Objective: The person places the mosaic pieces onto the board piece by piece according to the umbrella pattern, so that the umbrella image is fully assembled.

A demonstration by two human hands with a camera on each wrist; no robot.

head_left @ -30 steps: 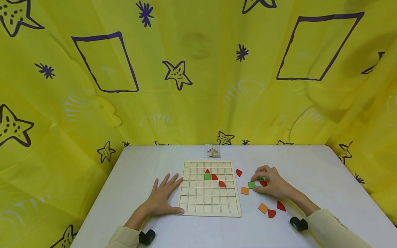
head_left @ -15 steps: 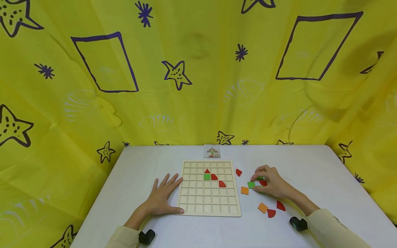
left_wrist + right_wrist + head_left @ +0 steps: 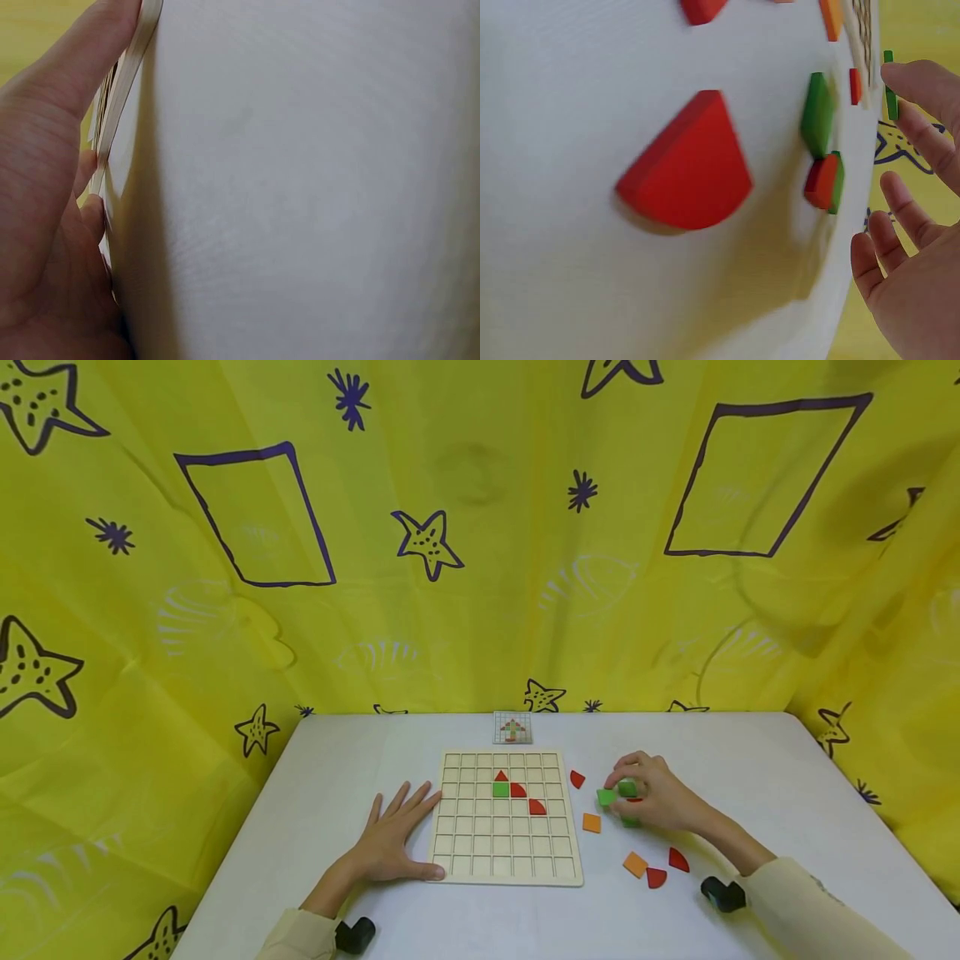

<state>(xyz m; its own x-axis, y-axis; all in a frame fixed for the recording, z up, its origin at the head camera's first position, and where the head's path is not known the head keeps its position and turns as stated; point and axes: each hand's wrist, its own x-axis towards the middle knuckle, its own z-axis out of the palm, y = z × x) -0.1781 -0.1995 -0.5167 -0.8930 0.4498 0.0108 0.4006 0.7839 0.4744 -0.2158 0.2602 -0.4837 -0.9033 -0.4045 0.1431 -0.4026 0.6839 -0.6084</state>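
Note:
My right hand point(image 3: 657, 792) pinches a green square tile point(image 3: 606, 797) between thumb and fingertips, raised off the table; the right wrist view shows the tile point(image 3: 892, 105) edge-on. Beneath that hand lie a green tile point(image 3: 818, 116) and a red quarter-circle piece point(image 3: 822, 182) overlapping another green one. Fingers spread, my left hand point(image 3: 393, 845) rests at the left edge of a pale gridded board point(image 3: 502, 843), its thumb on the near corner. Set in the board are a red triangle point(image 3: 501, 776), a green square point(image 3: 500, 790) and two red quarter circles point(image 3: 537, 807).
Right of the board lie orange squares point(image 3: 592, 822) and red quarter circles point(image 3: 678, 860). A small pattern card point(image 3: 512, 727) sits behind the board. The white table point(image 3: 360, 739) meets a yellow patterned curtain point(image 3: 480, 610) at the back.
My right hand has lifted the green square from the table, moving slightly up and exposing another green piece beneath. My left hand keeps its place on the board.

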